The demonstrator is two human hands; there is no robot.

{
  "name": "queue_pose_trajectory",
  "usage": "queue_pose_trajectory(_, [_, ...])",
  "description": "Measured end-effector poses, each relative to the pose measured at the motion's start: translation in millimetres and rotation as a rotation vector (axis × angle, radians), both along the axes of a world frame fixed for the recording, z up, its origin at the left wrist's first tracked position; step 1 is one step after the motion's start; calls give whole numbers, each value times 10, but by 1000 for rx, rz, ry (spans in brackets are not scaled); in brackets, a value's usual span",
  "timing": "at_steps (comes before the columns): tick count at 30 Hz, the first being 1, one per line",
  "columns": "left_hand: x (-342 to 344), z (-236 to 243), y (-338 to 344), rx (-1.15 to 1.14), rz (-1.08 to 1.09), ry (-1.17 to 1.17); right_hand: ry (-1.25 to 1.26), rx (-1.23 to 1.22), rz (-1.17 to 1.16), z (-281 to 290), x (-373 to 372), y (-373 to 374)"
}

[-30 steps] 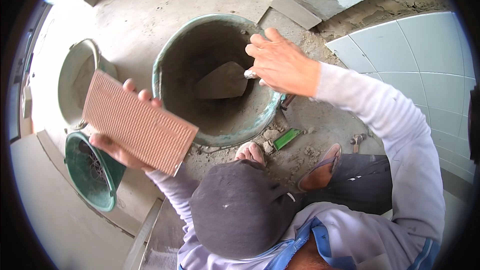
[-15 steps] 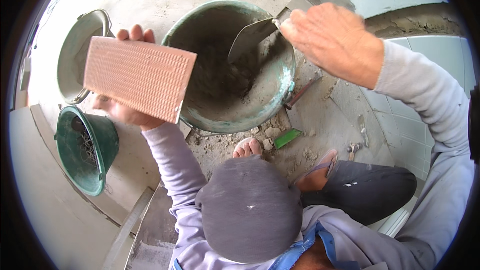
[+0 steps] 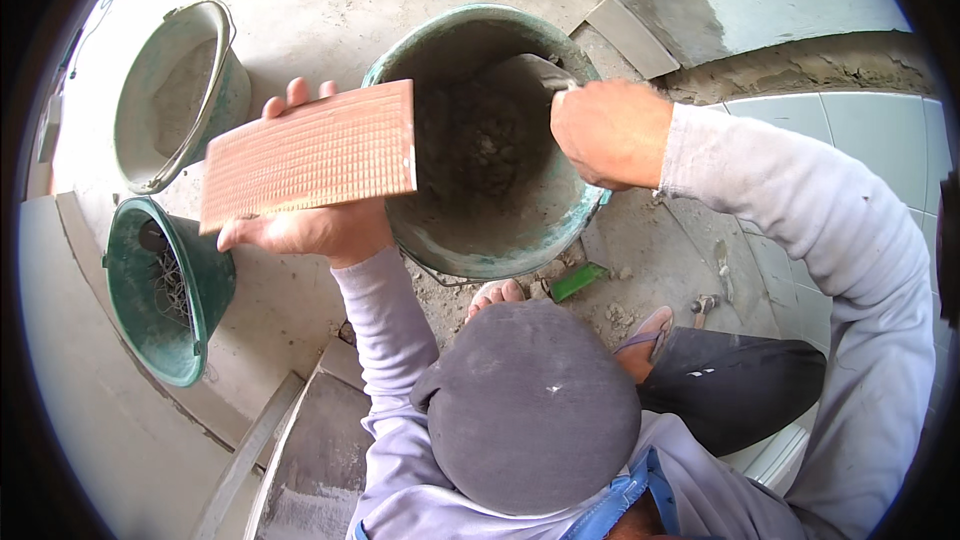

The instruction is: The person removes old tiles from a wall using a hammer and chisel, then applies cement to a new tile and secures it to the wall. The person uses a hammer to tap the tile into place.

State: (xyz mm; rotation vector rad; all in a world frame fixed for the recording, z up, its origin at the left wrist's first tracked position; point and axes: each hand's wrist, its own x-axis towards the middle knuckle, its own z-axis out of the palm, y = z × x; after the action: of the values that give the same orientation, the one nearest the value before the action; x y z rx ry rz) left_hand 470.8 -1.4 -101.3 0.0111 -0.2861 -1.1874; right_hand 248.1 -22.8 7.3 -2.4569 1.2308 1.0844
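My left hand (image 3: pixel 335 228) grips a reddish-brown tile (image 3: pixel 310 148) from beneath, thumb along the near edge and fingertips over the far edge. The tile's gridded back faces up, and its right end overlaps the rim of a large green bucket (image 3: pixel 590 218). Inside that bucket lies dark grey mortar (image 3: pixel 487 150). My right hand (image 3: pixel 612 133) is closed around the handle of a trowel (image 3: pixel 535 72) at the bucket's right side. The trowel's blade reaches down into the bucket, and its tip is hard to make out against the mortar.
A second bucket (image 3: pixel 240 90) with a wire handle stands at the far left. Nearer, a green bucket (image 3: pixel 215 280) holds tangled wire. By my feet lie a green block-shaped piece (image 3: pixel 578 281), rubble and a hammer (image 3: pixel 704 308). Light tiles (image 3: pixel 875 140) line the right side.
My right hand has come down and left, carrying the trowel's blade deeper into the bucket. The tile has shifted slightly right and turned, its right end now higher.
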Motion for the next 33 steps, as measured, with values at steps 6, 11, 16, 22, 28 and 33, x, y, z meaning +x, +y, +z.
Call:
queue_pose_trajectory(6, [-49, -95, 100, 153, 8, 12, -254, 83, -261, -293, -353, 423])
queue_pose_trajectory(11, [-89, -74, 80, 154, -12, -13, -233, -31, -220, -273, -383, 640])
queue_pose_trajectory(16, [-33, -103, 109, 295, 13, 12, -223, -91, -40, 31, -359, 788])
queue_pose_trajectory(22, [-25, -90, 98, 338, 25, -36, -267, -221, -134, -96, -293, 419])
queue_pose_trajectory(28, [-29, -77, 17, 429, 33, -69, -312, 81, -201, -281, -156, 531])
queue_pose_trajectory(33, [68, -141, 66, 355, -13, -53, -290, -73, -30, -100, -80, 753])
